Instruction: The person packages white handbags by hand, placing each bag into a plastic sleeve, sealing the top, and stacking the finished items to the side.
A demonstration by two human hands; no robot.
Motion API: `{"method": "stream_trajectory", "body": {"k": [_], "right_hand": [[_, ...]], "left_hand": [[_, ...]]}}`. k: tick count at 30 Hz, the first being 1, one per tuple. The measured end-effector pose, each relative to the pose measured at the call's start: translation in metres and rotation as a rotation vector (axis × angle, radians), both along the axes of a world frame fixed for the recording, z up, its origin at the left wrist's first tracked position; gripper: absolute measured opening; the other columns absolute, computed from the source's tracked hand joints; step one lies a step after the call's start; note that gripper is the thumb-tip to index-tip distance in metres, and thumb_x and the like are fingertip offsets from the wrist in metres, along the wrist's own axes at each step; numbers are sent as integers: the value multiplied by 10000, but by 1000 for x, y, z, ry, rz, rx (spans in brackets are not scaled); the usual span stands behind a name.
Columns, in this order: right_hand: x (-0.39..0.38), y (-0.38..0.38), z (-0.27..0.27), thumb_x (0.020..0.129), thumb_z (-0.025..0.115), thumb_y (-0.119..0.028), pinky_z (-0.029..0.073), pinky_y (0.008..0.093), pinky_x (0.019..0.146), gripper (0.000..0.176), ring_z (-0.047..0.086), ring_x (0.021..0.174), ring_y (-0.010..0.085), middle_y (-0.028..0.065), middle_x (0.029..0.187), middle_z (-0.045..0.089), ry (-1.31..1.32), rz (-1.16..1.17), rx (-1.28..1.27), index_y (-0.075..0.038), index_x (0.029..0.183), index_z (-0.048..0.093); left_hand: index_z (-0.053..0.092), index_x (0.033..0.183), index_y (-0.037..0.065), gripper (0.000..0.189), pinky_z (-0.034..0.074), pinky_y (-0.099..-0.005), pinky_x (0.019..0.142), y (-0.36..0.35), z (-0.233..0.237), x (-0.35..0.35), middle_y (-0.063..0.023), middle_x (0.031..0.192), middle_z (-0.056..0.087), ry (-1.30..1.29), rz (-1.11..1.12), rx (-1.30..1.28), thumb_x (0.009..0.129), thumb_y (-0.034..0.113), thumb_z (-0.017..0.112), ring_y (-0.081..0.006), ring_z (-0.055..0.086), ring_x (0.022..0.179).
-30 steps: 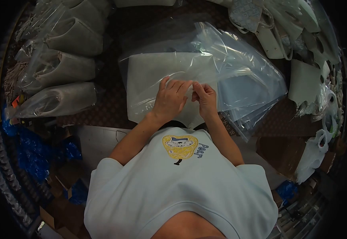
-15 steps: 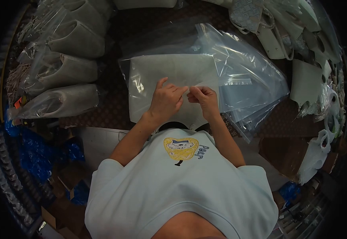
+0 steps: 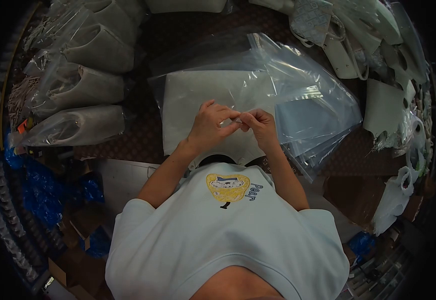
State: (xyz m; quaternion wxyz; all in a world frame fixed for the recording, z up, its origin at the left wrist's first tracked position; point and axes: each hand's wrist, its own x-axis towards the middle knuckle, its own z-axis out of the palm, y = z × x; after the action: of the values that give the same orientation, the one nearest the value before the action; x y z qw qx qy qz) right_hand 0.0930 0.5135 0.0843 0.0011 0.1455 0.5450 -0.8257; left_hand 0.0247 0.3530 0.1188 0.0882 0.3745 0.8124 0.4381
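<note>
A pale grey-white handbag (image 3: 193,90) lies flat in front of me, with clear plastic film over it. Above its lower half, my left hand (image 3: 212,123) has thumb and forefinger brought together, the other fingers bent. My right hand (image 3: 261,129) pinches at the same spot, its fingertips meeting those of the left. Whatever is between the fingertips is too small to make out. Beside my right hand, several clear plastic bags (image 3: 313,117) are fanned out, partly overlapping the handbag's right side.
On the left stands a row of pale bags in plastic (image 3: 95,120). More pale bags (image 3: 385,107) and a patterned bag (image 3: 310,22) lie along the right. Blue plastic (image 3: 43,195) and a cardboard box (image 3: 355,197) are below the brown patterned table (image 3: 138,142).
My left hand's fingertips have closed in on those of my right hand, and the thumb has come up to them. The plastic bags on the right look slightly shifted.
</note>
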Motion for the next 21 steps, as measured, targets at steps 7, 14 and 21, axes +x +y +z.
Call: {"method": "stream_trajectory", "body": {"k": [7,14,21], "right_hand": [[7,2,-5,833,641,-175,447,235,550,171,544,577,103,55,688,614,-68,46,61,-10,800,612],[3,-3,13,841,614,-129,510,252,655,135,617,683,128,75,782,642,-225,-15,103,4,856,619],[2,-14,11,840,574,-103,514,232,647,136,625,690,126,72,794,640,-186,-108,59,27,860,607]], "left_hand": [[664,807,93,125,324,-416,951,-3,-3,-4,-20,698,625,-93,-35,-26,795,207,614,-169,576,676],[645,782,126,75,279,-439,983,4,-10,6,-4,742,614,305,78,-105,791,195,616,-159,568,771],[639,742,137,47,231,-463,1022,9,-9,7,19,720,586,432,158,-61,701,137,661,-144,565,820]]}}
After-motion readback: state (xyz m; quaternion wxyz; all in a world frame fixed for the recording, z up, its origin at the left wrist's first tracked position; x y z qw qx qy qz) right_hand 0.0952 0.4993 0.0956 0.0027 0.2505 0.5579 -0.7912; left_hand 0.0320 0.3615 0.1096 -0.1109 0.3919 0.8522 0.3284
